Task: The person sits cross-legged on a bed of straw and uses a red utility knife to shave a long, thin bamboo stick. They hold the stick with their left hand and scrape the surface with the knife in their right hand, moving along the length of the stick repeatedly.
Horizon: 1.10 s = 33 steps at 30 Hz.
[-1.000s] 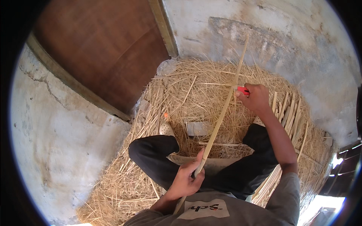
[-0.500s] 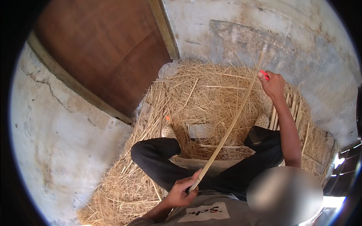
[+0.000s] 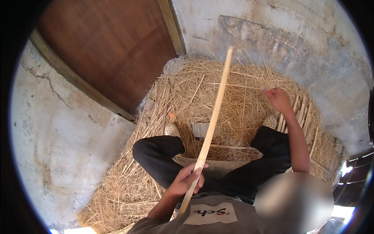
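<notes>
A long pale bamboo strip (image 3: 212,124) slants up from my lap toward the far wall. My left hand (image 3: 188,180) is closed around its lower part, and the lower end runs down against my shirt. To the right, over the shavings, my right hand (image 3: 278,100) is held apart from the strip. Its fingers are curled on a small red tool (image 3: 271,93), mostly hidden and blurred; its kind does not show.
Straw-like shavings (image 3: 233,105) cover the floor around my feet. Several split strips (image 3: 302,113) lie beyond my right knee. A pale block (image 3: 200,129) sits between my shoes. A brown door (image 3: 113,54) and plastered walls (image 3: 280,35) surround the spot.
The strip's far end has swung left, away from my right hand. My left hand now grips it farther up from its lower end. My right hand has come down slightly, still with the red tool.
</notes>
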Available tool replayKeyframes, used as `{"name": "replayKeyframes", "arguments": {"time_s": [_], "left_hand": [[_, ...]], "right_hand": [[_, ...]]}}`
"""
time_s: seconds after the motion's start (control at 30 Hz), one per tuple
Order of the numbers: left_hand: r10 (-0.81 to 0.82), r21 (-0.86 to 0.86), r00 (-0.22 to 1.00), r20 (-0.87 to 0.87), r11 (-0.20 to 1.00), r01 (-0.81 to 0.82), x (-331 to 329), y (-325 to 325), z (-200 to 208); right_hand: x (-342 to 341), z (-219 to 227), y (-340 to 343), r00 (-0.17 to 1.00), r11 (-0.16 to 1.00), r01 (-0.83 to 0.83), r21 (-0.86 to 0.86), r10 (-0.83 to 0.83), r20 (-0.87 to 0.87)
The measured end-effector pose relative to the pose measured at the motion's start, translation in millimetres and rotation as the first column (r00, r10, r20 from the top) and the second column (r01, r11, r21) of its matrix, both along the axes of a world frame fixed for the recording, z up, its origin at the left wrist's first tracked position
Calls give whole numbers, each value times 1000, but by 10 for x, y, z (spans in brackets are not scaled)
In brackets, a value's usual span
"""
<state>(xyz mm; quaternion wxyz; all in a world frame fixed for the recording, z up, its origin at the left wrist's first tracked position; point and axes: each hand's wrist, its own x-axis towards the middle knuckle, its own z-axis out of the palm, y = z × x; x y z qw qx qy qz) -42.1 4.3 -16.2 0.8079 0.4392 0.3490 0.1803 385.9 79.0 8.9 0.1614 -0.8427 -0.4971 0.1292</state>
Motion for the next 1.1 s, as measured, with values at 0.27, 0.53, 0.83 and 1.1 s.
{"name": "replayKeyframes", "arguments": {"time_s": [0.27, 0.53, 0.83, 1.1], "left_hand": [[181, -435, 936, 301, 900, -34, 517, 298, -21], [252, -602, 867, 430, 796, 67, 589, 244, -25], [164, -375, 965, 206, 924, -77, 621, 211, 242], [223, -321, 956, 192, 935, -154, 638, 166, 270]], "right_hand": [[-1341, -130, -323, 725, 721, -689, 74, 684, 86], [-1296, -120, -245, 778, 770, -628, 114, 613, 138], [-1317, -138, -203, 751, 711, -659, 245, 607, 260], [-1328, -213, -104, 748, 659, -664, 354, 591, 303]]}}
